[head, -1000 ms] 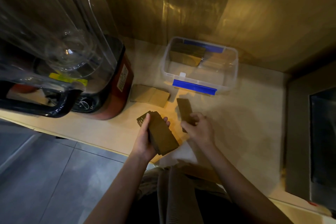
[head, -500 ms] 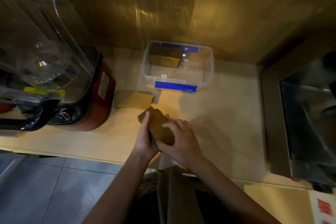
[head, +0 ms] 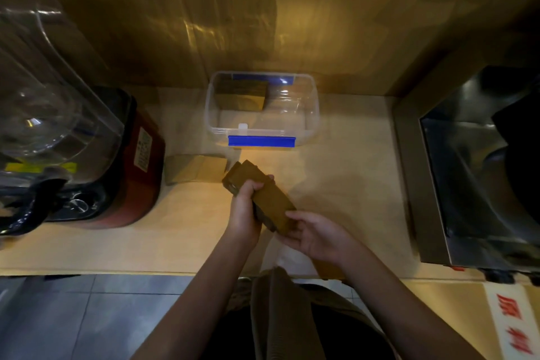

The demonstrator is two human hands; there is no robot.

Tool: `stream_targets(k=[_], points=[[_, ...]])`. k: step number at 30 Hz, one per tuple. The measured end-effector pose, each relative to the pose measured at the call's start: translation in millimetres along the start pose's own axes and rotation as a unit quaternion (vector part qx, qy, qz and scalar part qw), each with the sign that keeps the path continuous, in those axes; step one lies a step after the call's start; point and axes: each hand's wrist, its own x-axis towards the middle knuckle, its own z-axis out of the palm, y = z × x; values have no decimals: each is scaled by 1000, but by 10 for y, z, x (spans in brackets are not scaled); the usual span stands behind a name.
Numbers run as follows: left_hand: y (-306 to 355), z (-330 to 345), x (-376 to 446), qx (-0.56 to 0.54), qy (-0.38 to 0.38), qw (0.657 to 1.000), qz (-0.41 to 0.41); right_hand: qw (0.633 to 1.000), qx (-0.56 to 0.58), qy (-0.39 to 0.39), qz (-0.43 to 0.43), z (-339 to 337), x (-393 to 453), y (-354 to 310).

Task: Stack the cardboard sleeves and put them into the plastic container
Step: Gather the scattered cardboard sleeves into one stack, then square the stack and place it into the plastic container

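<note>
Several flat brown cardboard sleeves form a stack (head: 258, 197) held tilted above the counter (head: 350, 184), near the plastic container (head: 261, 109). Left hand (head: 244, 210) clamps its middle; right hand (head: 314, 235) cups the near end, fingers loosely curled.

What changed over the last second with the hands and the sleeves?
The right hand carried a single sleeve from the counter onto the stack held in the left hand, then slid to the stack's near end. The container and the loose sleeves beside the blender stayed put.
</note>
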Motion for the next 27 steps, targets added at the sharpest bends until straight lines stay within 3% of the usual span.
stream_targets(k=[4, 7, 10, 13, 15, 22, 27], points=[[35, -74, -23, 64, -27, 997, 18, 999, -37, 8, -29, -91, 56, -29], [66, -270, 38, 55, -19, 998, 20, 981, -138, 69, -115, -152, 79, -56], [-7, -501, 124, 171, 19, 983, 61, 916, -311, 130, -217, -236, 154, -78], [-205, -596, 193, 363, 44, 923, 117, 824, -440, 178, -310, -292, 301, -34], [-302, -600, 221, 414, 60, 898, 136, 794, -454, 205, -349, -308, 392, 24], [-418, -549, 321, 457, 32, 882, 114, 838, -354, 262, -323, -360, 654, 205], [-424, -493, 332, 445, 66, 885, 120, 832, -360, 261, -332, -357, 670, 215]])
